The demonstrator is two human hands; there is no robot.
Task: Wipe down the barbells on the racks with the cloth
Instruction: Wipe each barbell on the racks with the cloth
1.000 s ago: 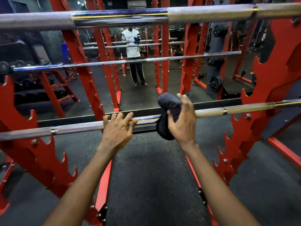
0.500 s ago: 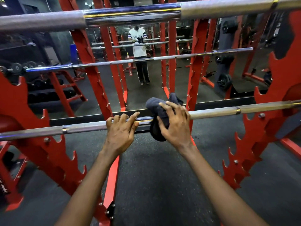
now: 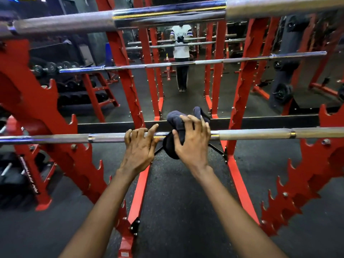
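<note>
Arms outstretched, left hand [image 3: 138,149] curls its fingers over the barbell [image 3: 260,134], right hand [image 3: 193,144] clutches the cloth [image 3: 175,118]

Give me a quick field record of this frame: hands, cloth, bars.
left hand: bare, fingers curled over the lower barbell
right hand: holds the cloth against the same bar, right beside the left hand
cloth: dark, bunched, draped over and under the bar
upper barbell: top of view, no hand on it
rack: red, toothed uprights on both sides
</note>
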